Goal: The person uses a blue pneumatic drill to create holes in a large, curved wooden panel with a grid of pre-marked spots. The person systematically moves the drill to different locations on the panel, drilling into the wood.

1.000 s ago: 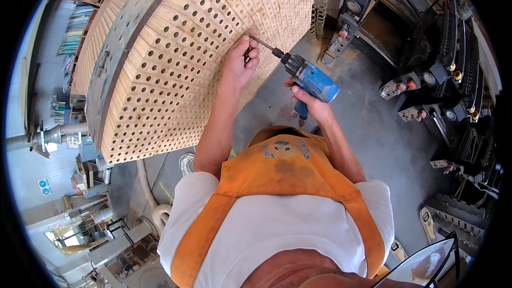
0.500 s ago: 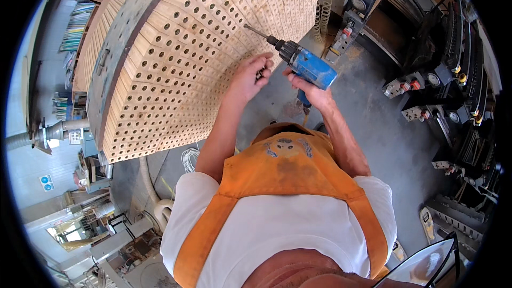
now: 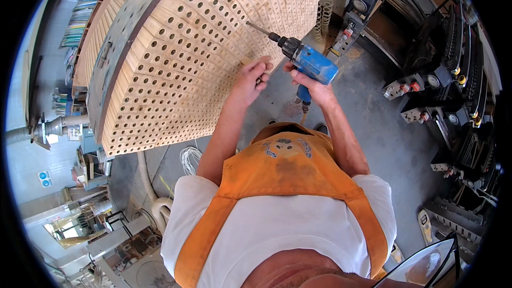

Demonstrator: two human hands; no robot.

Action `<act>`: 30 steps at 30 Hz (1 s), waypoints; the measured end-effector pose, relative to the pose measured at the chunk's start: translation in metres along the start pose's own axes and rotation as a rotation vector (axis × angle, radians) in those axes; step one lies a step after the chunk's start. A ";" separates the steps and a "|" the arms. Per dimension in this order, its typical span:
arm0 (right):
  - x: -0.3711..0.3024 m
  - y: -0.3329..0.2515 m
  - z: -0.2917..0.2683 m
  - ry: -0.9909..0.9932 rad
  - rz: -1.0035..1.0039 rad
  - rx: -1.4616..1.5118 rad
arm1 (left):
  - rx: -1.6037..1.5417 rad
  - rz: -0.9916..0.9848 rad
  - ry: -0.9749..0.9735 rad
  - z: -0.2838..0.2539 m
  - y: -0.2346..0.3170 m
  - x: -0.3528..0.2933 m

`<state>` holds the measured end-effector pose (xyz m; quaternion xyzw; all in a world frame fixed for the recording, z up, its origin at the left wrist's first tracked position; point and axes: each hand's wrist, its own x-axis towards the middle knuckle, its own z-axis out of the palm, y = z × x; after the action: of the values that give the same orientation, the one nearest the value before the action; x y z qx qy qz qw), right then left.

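Observation:
My right hand (image 3: 318, 89) is wrapped round the grip of a blue power drill (image 3: 316, 64). A long thin bit (image 3: 257, 28) points from its black chuck up and left, its tip over or against the face of a big curved wooden block (image 3: 176, 69); I cannot tell whether it touches. Rows of round holes cover that face. Dark metal rings line many holes toward the left, while those toward the upper right look bare. My left hand (image 3: 248, 82) is curled in front of the block, below the bit. Something small and dark shows between its fingers, too small to name.
A dark curved plate (image 3: 120, 53) edges the block on the left. Black machine units with gauges (image 3: 432, 80) line the right side. A coiled hose (image 3: 324, 18) hangs beyond the drill. White cable (image 3: 190, 159) and a pale duct hose (image 3: 159, 208) lie on the grey floor (image 3: 368, 122).
The drill and my right hand have shifted slightly to the right. My left hand has stayed curled in nearly the same place. The block sits slightly differently in view.

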<state>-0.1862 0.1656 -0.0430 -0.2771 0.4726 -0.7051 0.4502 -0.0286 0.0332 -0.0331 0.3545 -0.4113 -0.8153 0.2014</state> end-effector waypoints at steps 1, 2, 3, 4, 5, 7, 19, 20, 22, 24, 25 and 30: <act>-0.003 -0.001 -0.002 -0.011 0.000 -0.035 | -0.034 0.037 0.027 -0.001 0.005 0.001; -0.003 -0.002 -0.004 -0.025 -0.005 -0.071 | -0.070 0.078 0.054 -0.003 0.013 0.007; -0.006 0.000 -0.008 -0.013 -0.065 -0.245 | -0.104 0.119 0.079 -0.006 0.020 0.013; -0.014 0.003 -0.014 0.000 -0.124 -0.420 | -0.153 0.136 0.070 -0.008 0.025 0.018; -0.020 0.003 -0.019 0.014 -0.184 -0.595 | -0.202 0.152 0.060 -0.009 0.030 0.022; -0.028 -0.001 -0.030 -0.073 -0.011 -0.248 | -0.250 0.151 0.025 -0.006 0.032 0.024; -0.031 0.021 -0.025 0.021 0.059 -0.051 | -0.060 0.112 0.015 0.020 0.037 0.049; -0.026 0.024 -0.019 0.033 0.055 -0.017 | -0.125 0.147 0.012 0.018 0.035 0.056; -0.013 0.026 -0.012 0.019 0.090 0.026 | -0.183 0.180 0.004 0.013 0.033 0.060; -0.006 0.024 -0.006 0.015 0.086 0.093 | -0.168 0.174 -0.004 0.009 0.032 0.060; -0.006 0.024 -0.005 0.020 0.087 0.094 | -0.147 0.161 0.022 0.011 0.031 0.057; -0.006 0.029 -0.006 0.027 0.085 0.096 | -0.065 -0.004 -0.028 0.006 0.020 0.043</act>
<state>-0.1775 0.1691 -0.0717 -0.2254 0.4554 -0.7111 0.4860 -0.0611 -0.0014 -0.0323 0.3371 -0.3866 -0.8335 0.2053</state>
